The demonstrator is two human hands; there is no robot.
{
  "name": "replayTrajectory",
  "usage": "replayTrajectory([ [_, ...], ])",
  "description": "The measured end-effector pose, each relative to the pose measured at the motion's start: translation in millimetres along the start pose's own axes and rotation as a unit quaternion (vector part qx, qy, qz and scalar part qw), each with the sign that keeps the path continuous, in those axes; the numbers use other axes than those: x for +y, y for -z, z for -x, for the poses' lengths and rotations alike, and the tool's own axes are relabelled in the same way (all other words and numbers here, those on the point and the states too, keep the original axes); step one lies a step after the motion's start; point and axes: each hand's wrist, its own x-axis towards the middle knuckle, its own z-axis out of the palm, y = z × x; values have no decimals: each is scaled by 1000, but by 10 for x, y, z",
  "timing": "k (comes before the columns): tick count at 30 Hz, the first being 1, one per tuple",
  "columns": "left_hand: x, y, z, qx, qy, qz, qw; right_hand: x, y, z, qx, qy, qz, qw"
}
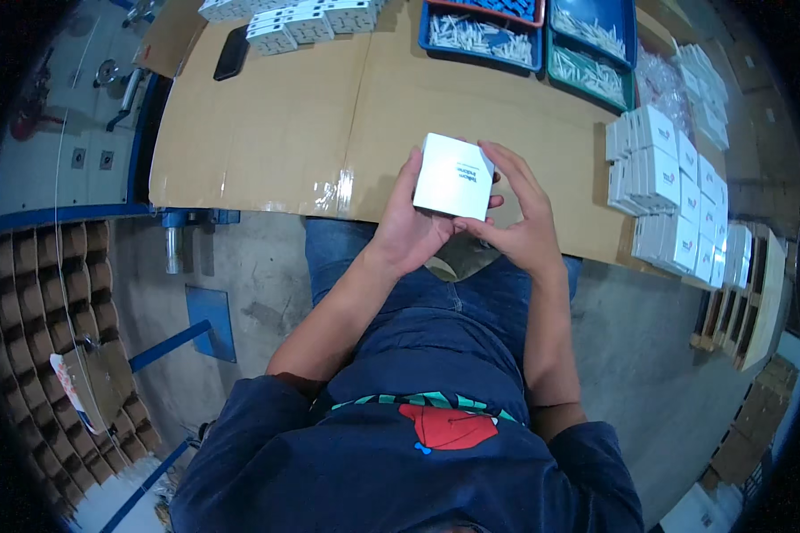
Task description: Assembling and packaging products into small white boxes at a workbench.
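Observation:
A small white square box point(454, 178) with dark print on its face is held up over the near edge of the cardboard-covered table point(276, 142). Cradling it from the left and below is my left hand point(411, 220), its thumb along the box's left side. From the right, my right hand point(523, 209) grips the same box, fingers at its upper right corner and right side, thumb near the lower right corner. The underside of the box and some of the fingertips are hidden.
Stacked white boxes point(667, 178) line the table's right side. Blue trays point(480, 64) and a green tray point(596, 96) hold small white pieces at the back. More white boxes point(311, 27) and a black phone point(231, 53) lie at the back left. A blue metal frame point(173, 342) stands lower left.

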Motion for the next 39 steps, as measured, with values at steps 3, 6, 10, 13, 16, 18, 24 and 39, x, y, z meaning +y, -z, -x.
replayTrajectory([
  [3, 17, 7, -15, -13, -7, -14, 1000, -12, 23, 4, -3, -21, -13, 1000],
  [6, 12, 54, -23, -12, -5, -14, 1000, -14, 26, 9, 11, -2, -4, 1000],
  [10, 10, 92, -4, -38, 4, -1, 999, -23, -28, 52, 20, -17, -30, 999],
  [13, 11, 92, -4, -42, 10, 41, 998, -38, -71, 37, 38, -20, -54, 998],
  [16, 26, 82, 7, -53, 13, 69, 996, -50, -82, 40, 36, -26, -58, 997],
  [18, 47, 24, 9, -67, 14, 77, 995, -34, -63, 45, 29, -28, -49, 998],
  [24, 63, -47, -36, -29, 5, 34, 999, 50, -25, 32, -7, -79, -116, 990],
  [39, 25, -11, -24, -14, 8, -25, 1000, 88, -34, 69, 12, -63, -135, 989],
])
